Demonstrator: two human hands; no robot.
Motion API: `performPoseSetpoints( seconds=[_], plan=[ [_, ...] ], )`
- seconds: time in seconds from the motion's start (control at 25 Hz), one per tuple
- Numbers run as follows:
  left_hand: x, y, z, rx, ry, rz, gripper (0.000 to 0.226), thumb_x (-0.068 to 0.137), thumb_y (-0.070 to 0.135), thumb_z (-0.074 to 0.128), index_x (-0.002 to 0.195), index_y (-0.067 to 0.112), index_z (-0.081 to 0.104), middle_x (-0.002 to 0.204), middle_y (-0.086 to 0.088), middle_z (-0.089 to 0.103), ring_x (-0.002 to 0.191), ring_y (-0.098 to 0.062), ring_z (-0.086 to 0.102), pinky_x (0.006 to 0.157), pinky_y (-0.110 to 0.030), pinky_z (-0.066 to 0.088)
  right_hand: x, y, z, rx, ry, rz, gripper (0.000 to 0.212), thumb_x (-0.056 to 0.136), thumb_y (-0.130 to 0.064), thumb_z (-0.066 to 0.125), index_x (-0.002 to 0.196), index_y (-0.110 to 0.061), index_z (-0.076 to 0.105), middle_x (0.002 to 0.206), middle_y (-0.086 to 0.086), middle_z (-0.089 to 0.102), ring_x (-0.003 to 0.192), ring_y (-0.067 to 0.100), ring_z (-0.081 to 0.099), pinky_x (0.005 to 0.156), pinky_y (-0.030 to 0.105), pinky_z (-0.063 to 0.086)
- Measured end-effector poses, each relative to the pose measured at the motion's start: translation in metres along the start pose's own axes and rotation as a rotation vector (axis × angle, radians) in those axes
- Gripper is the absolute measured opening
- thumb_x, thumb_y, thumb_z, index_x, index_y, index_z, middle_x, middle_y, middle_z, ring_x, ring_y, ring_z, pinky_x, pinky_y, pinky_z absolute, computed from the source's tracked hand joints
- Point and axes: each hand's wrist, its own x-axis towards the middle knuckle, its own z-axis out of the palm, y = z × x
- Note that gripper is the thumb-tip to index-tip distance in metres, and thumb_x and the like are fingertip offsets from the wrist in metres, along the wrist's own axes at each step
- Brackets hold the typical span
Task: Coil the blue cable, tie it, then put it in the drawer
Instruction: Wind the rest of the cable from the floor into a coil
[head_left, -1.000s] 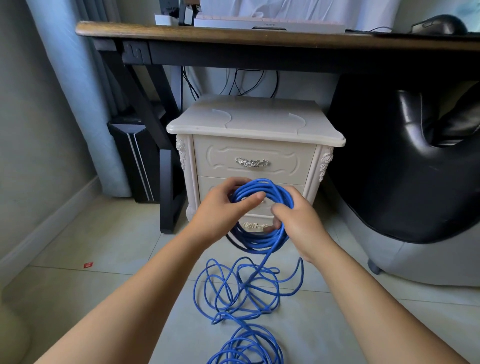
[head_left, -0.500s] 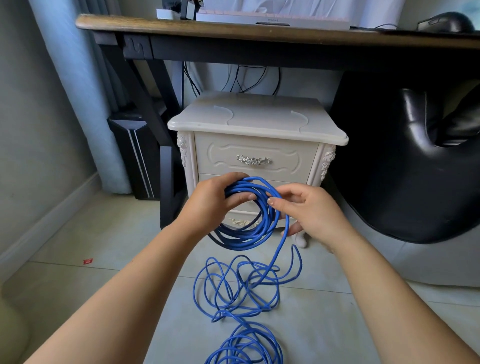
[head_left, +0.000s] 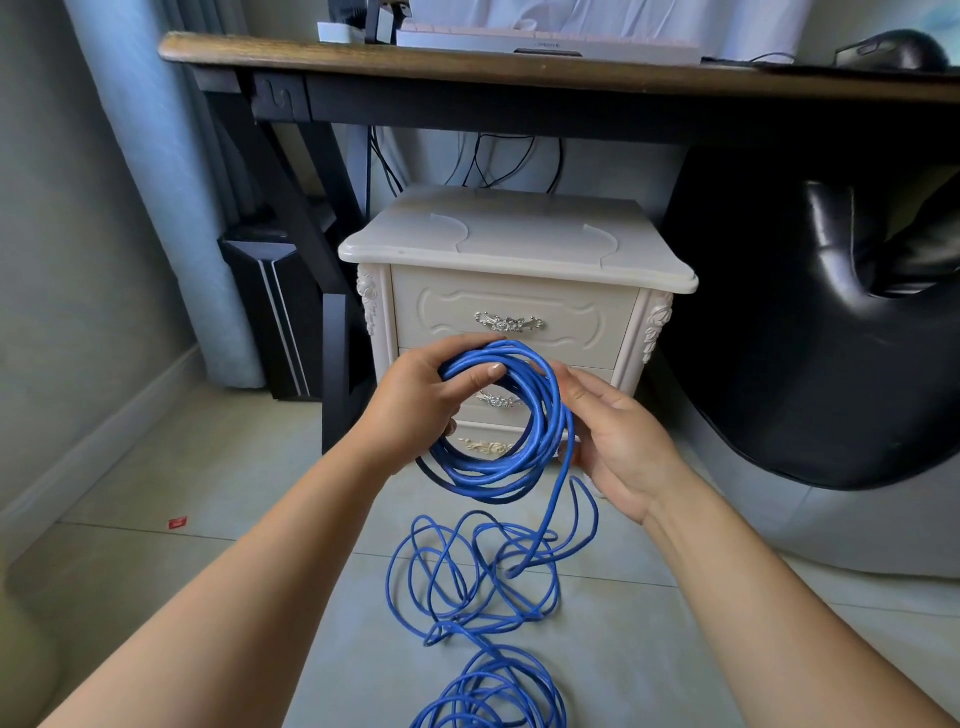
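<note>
Blue cable (head_left: 483, 470), a long round cord in a glossy plastic jacket, hung partly wound in a person's 2 bare hands in front of a cream-white carved bedside cabinet (head_left: 514, 244). The left hand (head_left: 415, 395) gripped the upper left of the coil, with the thumb laid across the front of the strands and the fingers curled behind them. The right hand (head_left: 618, 441) met the coil's right side, palm turned to the camera and fingers loosely curled round the strands. 1 loose strand ran down past those fingers to the pale tiled floor (head_left: 182, 545). The rest of the cable lay there in a tangle of open loops, with a tighter heap at the bottom edge of the view. The coil hung just in front of the cabinet's 2 drawers, both closed. The upper drawer (head_left: 447, 312) carried an ornate silver handle (head_left: 509, 322), and the lower one's handle showed through the ring of cable. The cabinet stood under a dark-framed desk with a brown wooden top (head_left: 467, 67), between a black computer tower (head_left: 275, 312) on the left and a black leather chair (head_left: 805, 364) on the right. A small red scrap (head_left: 177, 523) lay on the floor well to the left.
</note>
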Motion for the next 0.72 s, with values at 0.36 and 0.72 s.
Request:
performPoseSetpoints(
  seconds=[0.36,0.72],
  plan=[
    [-0.002,0.0,0.024,-0.179,0.209,-0.14,0.011,0.093,0.027,0.065,0.093,0.036,0.072,0.049,0.015,0.046,0.049,-0.013,0.034,0.047,-0.028,0.035,-0.003,0.017,0.024,0.014,0.245,-0.134,0.03,0.099,-0.045,0.047,0.12,-0.034,0.065,0.121,-0.017,0.067,0.118,0.007,0.059,0.111,0.037,0.04],
    [-0.007,-0.001,0.044,-0.335,0.369,-0.191,0.011,0.095,0.029,0.062,0.099,0.035,0.07,0.054,0.007,0.046,0.049,-0.015,0.038,0.05,-0.028,0.04,0.001,0.026,0.02,0.048,0.319,0.152,0.013,0.085,-0.011,0.069,0.095,-0.013,0.062,0.071,0.002,0.067,0.071,0.024,0.073,0.079,0.043,0.056]
  ],
)
